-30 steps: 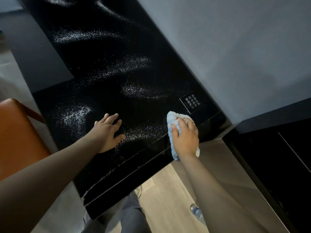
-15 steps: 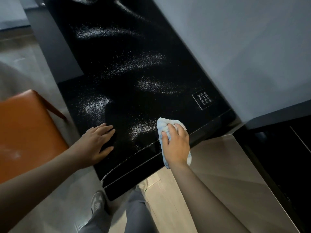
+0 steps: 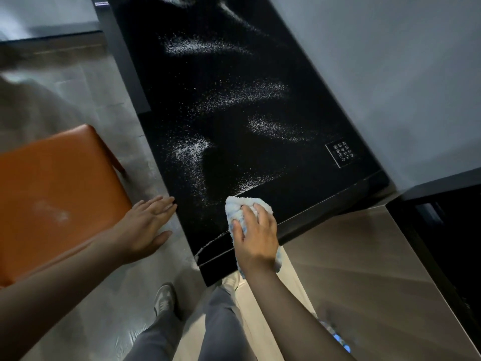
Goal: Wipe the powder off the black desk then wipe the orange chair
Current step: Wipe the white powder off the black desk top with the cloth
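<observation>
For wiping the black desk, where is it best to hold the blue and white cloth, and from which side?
Judging by the view, hold the bunched blue and white cloth from above, palm flat on its middle, as the right hand does. It is soft and lies flat on the black desk, so a pressing top grip probably suits better than an edge pinch.

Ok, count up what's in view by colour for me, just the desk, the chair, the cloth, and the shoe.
Black: 1, the desk, dusted with white powder.
Orange: 1, the chair.
Light blue and white: 1, the cloth under the right hand.
Grey: 1, the shoe.
Total: 4.
</observation>
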`<state>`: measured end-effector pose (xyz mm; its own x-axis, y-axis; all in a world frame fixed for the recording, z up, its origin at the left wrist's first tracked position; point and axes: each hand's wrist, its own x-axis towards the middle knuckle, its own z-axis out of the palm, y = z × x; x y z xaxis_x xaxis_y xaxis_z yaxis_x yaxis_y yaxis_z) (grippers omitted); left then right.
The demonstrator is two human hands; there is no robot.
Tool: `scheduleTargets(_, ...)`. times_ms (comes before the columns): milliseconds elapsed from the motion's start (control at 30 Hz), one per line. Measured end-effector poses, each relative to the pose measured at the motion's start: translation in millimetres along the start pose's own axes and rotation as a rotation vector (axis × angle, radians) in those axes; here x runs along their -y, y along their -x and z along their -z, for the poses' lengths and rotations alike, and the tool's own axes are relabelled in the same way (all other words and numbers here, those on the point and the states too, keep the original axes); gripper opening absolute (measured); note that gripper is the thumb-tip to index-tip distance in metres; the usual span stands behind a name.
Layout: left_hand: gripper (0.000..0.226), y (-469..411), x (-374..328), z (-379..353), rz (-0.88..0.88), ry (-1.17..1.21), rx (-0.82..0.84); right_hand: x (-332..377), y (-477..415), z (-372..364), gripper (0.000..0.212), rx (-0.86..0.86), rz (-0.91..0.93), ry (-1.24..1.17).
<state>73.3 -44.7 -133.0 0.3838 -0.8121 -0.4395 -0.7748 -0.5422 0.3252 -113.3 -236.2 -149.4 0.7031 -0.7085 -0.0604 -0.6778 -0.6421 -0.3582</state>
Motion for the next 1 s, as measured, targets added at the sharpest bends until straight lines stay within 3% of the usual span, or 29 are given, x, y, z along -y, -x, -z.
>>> scheduleTargets(133, 0.068, 0, -1, 1, 0.004, -0.035, 0.024, 20, 18, -7, 0.038, 0.071, 0.009, 0.013)
scheduleTargets(633, 0.063, 28, 33, 4, 0.043, -0.054, 0.014, 79, 64, -23, 0.042, 0.146, 0.042, -0.033)
scheduleTargets(800, 0.047, 45, 45, 13, 0.008, -0.004, -0.036, 103, 72, -13, 0.061, 0.251, 0.081, -0.224)
scheduleTargets(1000, 0.05, 58, 58, 37, 0.029, -0.021, -0.025, 119, 53, 13, 0.039, 0.136, 0.034, -0.308)
